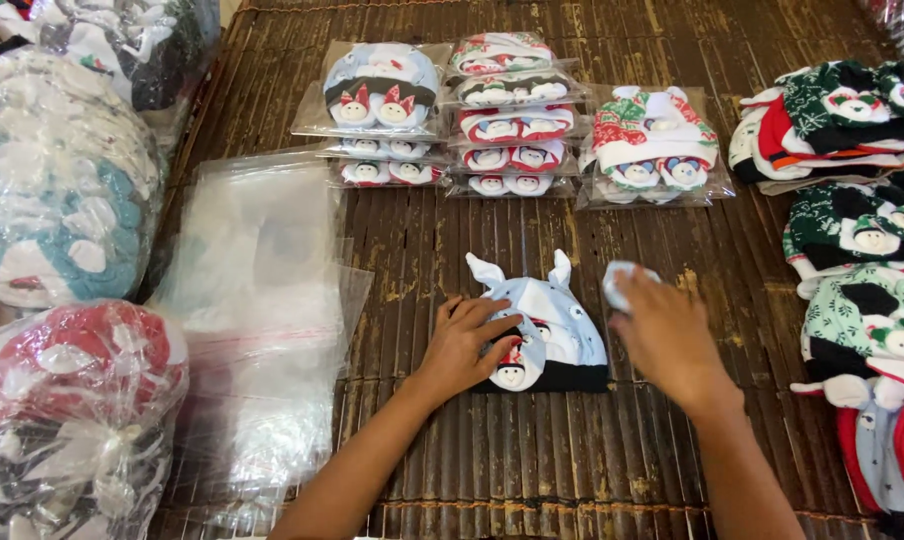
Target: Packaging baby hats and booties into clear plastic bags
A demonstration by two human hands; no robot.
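Note:
A small light-blue baby hat [557,320] with two knotted ears and a black band lies flat on the brown slatted mat [532,450]. My left hand [467,345] rests on its left side, fingers on a little penguin-faced sock or mitten [513,370] lying on the hat. My right hand [662,335] hovers just right of the hat, blurred, with a small pale-blue piece [622,280] at its fingertips.
A pile of clear plastic bags [257,300] lies to the left. Bagged hat sets [512,115] sit in stacks at the back. Loose patterned hats [857,230] are piled on the right. Big plastic sacks of hats [62,300] stand at far left.

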